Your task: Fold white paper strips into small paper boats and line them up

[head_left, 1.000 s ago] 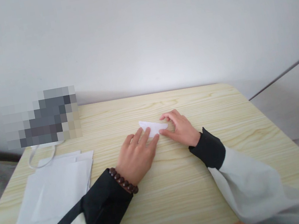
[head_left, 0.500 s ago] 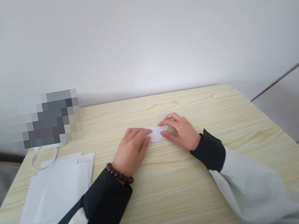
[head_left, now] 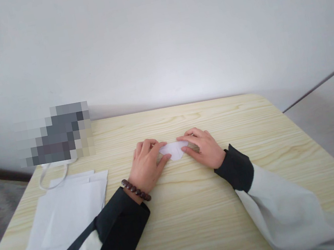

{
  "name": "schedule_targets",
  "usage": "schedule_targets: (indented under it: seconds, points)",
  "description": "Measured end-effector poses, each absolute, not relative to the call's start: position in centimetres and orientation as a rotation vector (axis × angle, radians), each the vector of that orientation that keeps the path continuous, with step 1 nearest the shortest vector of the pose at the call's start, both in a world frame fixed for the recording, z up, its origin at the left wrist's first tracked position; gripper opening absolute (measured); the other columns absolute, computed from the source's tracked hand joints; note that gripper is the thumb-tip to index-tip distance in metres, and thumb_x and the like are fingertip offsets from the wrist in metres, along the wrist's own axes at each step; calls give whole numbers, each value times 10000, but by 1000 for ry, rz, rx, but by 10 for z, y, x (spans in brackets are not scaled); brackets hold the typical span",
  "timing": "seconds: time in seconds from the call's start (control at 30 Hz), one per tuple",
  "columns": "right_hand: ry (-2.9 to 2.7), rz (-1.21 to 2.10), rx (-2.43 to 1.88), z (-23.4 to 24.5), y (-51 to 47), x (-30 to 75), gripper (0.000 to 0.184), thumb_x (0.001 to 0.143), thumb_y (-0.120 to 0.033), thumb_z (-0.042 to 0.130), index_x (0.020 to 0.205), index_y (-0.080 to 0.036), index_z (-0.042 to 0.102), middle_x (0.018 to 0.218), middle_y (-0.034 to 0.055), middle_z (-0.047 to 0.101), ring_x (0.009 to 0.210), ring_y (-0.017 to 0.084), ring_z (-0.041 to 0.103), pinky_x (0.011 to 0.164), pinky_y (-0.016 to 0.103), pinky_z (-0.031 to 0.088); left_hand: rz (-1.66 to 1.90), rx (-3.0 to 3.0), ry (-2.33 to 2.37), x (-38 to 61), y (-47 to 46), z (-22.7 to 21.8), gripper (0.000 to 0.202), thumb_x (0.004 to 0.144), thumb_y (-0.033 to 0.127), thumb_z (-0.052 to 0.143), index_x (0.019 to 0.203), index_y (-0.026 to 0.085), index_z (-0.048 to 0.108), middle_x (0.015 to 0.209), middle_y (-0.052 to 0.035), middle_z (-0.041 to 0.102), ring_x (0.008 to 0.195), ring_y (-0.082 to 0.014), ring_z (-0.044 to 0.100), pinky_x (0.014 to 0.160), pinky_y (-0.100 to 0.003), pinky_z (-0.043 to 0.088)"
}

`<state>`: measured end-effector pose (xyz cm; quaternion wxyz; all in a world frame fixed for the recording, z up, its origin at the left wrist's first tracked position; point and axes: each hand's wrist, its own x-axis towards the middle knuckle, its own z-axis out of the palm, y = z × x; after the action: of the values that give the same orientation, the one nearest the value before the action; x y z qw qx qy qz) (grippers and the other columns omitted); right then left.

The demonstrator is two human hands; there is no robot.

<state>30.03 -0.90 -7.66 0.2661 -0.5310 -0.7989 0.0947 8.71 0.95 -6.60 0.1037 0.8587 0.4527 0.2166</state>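
Note:
A small folded piece of white paper (head_left: 175,150) is between my two hands, low over the middle of the table. My left hand (head_left: 147,163) has its thumb and fingertips on the left end of the paper. At the right end, the thumb and index finger of my right hand (head_left: 202,146) pinch it. The paper's lower corners look cut or folded at a slant, and faint crease lines cross its face. A dark beaded bracelet (head_left: 136,190) circles my left wrist.
Several sheets of white paper (head_left: 69,215) lie in a loose stack on the left of the wood-grain table (head_left: 197,223). Behind them are a white cable (head_left: 55,187) and a blurred-out dark object (head_left: 58,133). A white wall (head_left: 152,41) borders the table's far edge.
My left hand's fingers have shifted slightly outward, so more of the folded paper shows. My right hand keeps nearly the same grip. The whole view has shifted a little.

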Motion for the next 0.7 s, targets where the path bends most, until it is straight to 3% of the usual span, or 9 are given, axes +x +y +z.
schedule_targets:
  seconds: [0.23, 0.57, 0.7]
  points:
    - [-2161, 235, -1397, -75, -10, 299, 300, 875, -360, 535, 1115, -211, 637, 1053, 80, 562, 828, 188, 524, 825, 386, 419, 665, 2515, 1306, 88, 9, -66, 292, 848, 285, 565, 1119, 181, 596, 1048, -92, 536, 999, -255, 464, 889, -451, 446]
    - [-2154, 208, -1325, -72, -10, 295, 182, 875, -310, 547, 990, -217, 653, 1048, 62, 603, 988, 214, 504, 887, 387, 389, 748, 2524, 1215, 88, 10, -65, 192, 850, 240, 564, 1022, 167, 604, 1003, -74, 575, 977, -232, 470, 900, -408, 440]
    - [-2200, 161, -1339, -72, -11, 295, 200, 902, -330, 513, 1002, -228, 653, 1017, 51, 635, 979, 213, 498, 833, 373, 365, 739, 2591, 1193, 88, 10, -67, 293, 860, 239, 551, 1144, 177, 589, 1010, -84, 584, 963, -236, 471, 886, -424, 451]
